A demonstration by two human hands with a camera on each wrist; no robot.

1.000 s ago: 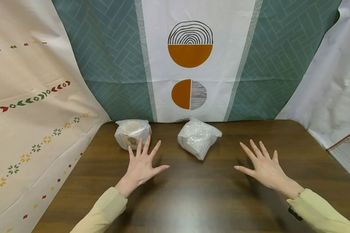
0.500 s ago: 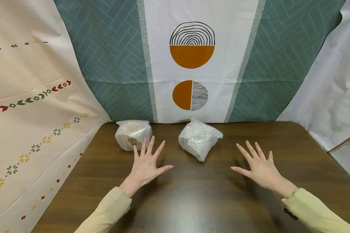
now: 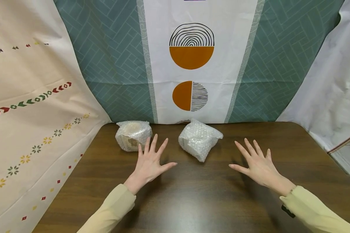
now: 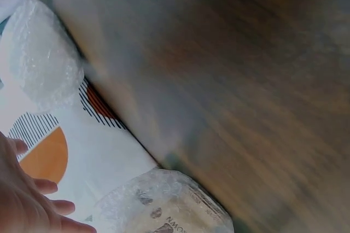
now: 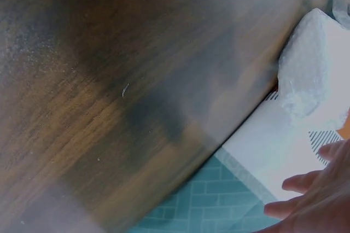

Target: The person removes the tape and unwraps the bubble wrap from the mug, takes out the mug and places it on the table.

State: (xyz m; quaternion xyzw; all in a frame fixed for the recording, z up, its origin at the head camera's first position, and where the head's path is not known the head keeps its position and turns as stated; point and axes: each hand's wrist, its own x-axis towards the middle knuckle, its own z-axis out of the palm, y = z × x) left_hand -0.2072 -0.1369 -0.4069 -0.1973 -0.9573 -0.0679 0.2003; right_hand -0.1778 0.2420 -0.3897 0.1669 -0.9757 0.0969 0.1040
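Note:
Both hands hover above the wooden table with fingers straight and spread, holding nothing. My left hand [image 3: 148, 165] is nearest a bubble-wrapped package [image 3: 131, 137] at the back left; its fingertips overlap the package's right edge in the head view. Printed paper with dark lettering shows through that package's wrap [image 4: 175, 214] in the left wrist view. A second bubble-wrapped package [image 3: 199, 138], whitish and pointed toward the front, sits at the back middle. To its right and nearer the front is my right hand [image 3: 260, 168], apart from it. What the second wrap contains cannot be made out.
The dark wooden table [image 3: 192, 194] reaches back to a hanging green and white curtain [image 3: 157, 64]. A cream patterned cloth [image 3: 40, 129] hangs along the left side, and a white cloth [image 3: 329, 84] borders the right.
My left hand has drifted to the right and slightly up, and my right hand has shifted a little to the left. Both packages have stayed in place.

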